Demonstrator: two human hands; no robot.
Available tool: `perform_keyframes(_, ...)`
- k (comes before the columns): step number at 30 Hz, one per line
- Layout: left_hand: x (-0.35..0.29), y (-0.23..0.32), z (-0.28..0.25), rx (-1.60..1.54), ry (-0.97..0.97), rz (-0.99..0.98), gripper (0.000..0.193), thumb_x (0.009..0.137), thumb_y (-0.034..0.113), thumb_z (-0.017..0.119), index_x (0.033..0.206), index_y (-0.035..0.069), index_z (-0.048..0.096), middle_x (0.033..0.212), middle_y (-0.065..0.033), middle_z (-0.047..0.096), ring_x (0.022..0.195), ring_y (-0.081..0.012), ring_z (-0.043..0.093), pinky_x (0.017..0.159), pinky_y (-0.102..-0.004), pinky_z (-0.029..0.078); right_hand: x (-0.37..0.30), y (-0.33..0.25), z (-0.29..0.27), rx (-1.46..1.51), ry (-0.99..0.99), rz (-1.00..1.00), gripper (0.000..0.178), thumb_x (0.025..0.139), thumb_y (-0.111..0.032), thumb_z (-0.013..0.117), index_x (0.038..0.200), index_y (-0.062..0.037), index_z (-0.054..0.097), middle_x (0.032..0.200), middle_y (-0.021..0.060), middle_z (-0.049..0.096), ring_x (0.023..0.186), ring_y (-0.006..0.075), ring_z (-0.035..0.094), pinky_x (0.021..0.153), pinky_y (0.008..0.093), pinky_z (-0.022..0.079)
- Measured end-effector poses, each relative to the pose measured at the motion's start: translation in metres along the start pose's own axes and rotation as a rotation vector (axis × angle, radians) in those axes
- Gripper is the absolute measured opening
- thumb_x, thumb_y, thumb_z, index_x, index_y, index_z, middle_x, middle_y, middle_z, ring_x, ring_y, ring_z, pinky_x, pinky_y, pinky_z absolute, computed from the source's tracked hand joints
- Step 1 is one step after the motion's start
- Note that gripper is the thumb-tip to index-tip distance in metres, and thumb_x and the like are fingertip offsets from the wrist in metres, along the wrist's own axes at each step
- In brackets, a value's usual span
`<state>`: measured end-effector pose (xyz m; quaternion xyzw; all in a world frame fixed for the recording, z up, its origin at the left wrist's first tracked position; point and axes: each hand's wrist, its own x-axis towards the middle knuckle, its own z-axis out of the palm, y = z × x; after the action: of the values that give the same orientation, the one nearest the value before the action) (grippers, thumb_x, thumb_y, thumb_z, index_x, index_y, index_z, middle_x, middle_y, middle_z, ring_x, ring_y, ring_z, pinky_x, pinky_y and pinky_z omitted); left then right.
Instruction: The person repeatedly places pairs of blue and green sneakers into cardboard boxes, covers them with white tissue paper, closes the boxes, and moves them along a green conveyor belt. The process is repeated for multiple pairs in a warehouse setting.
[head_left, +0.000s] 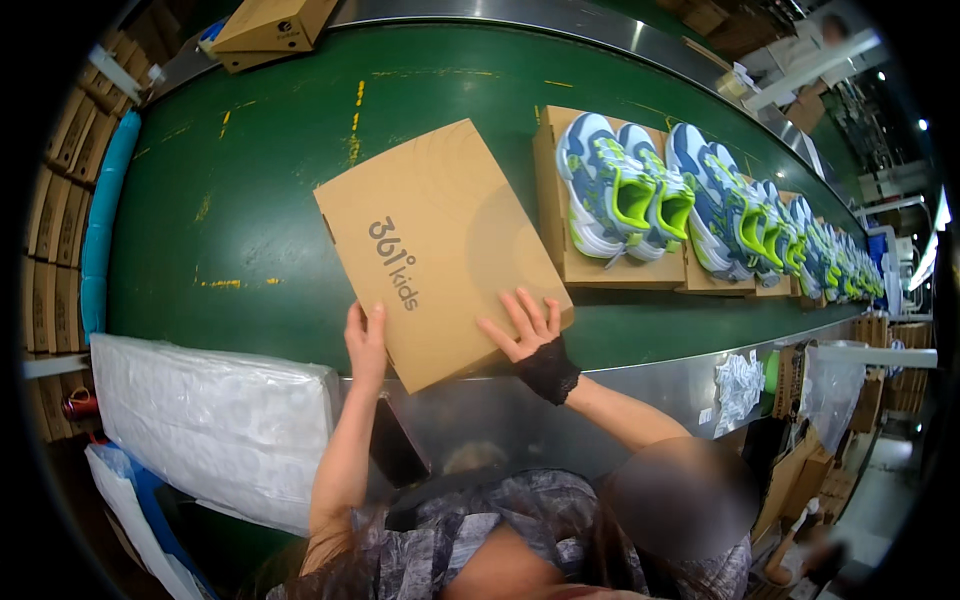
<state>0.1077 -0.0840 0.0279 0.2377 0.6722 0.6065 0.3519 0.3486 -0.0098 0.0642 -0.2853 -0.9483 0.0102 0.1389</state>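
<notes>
A closed brown cardboard shoebox (440, 245) lies on the green conveyor belt (260, 230) in front of me. My left hand (366, 342) grips its near left edge, thumb on the lid. My right hand (525, 325), with a black lace band at the wrist, lies flat with spread fingers on the lid's near right corner. To the right, a pair of blue, white and lime-green sneakers (620, 190) rests on top of another brown box (600, 262).
A row of several more sneaker pairs on boxes (790, 235) runs off along the belt to the right. Another brown box (270, 28) sits at the belt's far edge. A white plastic-wrapped bundle (210, 425) lies at my lower left. Stacked cartons (55, 215) line the left.
</notes>
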Motion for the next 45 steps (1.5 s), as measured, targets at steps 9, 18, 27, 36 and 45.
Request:
perform_keyframes(9,0.029,0.061,0.0,-0.514,-0.285,-0.414,0.06,0.077,0.048,0.049,0.116,0.003,0.046,0.103,-0.0125,0.055,0.09,-0.0235,0.057,0.073,-0.0332,0.049,0.047,0.003,-0.036,0.063,0.215,-0.073,0.051,0.064,-0.004,0.054,0.114,-0.0158,0.053,0.124,0.0169,0.044,0.112,0.0336,0.043,0.089,0.0522,0.03)
perform_keyframes(18,-0.067,0.085,-0.122,-0.337,0.161,0.031,0.044,0.088,0.037,0.035,0.113,0.004,0.049,0.108,-0.0102,0.055,0.094,-0.0209,0.055,0.078,-0.0321,0.047,0.039,0.088,-0.113,-0.125,0.332,0.11,0.062,0.056,-0.025,0.072,0.115,-0.0191,0.052,0.123,0.0171,0.04,0.113,0.0316,0.041,0.087,0.0498,0.03)
perform_keyframes(27,-0.282,0.098,-0.303,-0.73,0.602,0.286,0.061,0.076,0.05,0.042,0.122,0.011,0.045,0.119,-0.0081,0.049,0.112,-0.0299,0.044,0.093,-0.0494,0.035,0.049,0.186,-0.062,0.055,-0.237,0.26,0.065,0.07,-0.051,0.064,0.122,-0.0156,0.047,0.108,0.023,0.055,0.106,0.0353,0.05,0.089,0.0389,0.037)
perform_keyframes(36,-0.332,-0.005,-0.246,-0.299,1.056,-0.036,0.062,0.08,0.032,0.058,0.125,-0.001,0.031,0.117,-0.0217,0.043,0.098,-0.0348,0.052,0.086,-0.0458,0.044,0.074,0.143,-0.054,-0.218,-0.29,0.446,0.07,0.069,-0.067,0.051,0.123,-0.0233,0.046,0.112,0.0159,0.056,0.106,0.031,0.051,0.087,0.0423,0.037)
perform_keyframes(45,-0.162,-0.047,-0.064,1.211,0.357,-0.067,0.091,0.07,0.048,0.062,0.13,-0.006,0.021,0.115,-0.0251,0.035,0.104,-0.0369,0.037,0.088,-0.0455,0.031,0.077,0.129,-0.057,-0.285,-0.281,0.429,0.072,0.067,-0.068,0.051,0.124,-0.0233,0.046,0.112,0.0163,0.056,0.107,0.0303,0.051,0.089,0.0426,0.037)
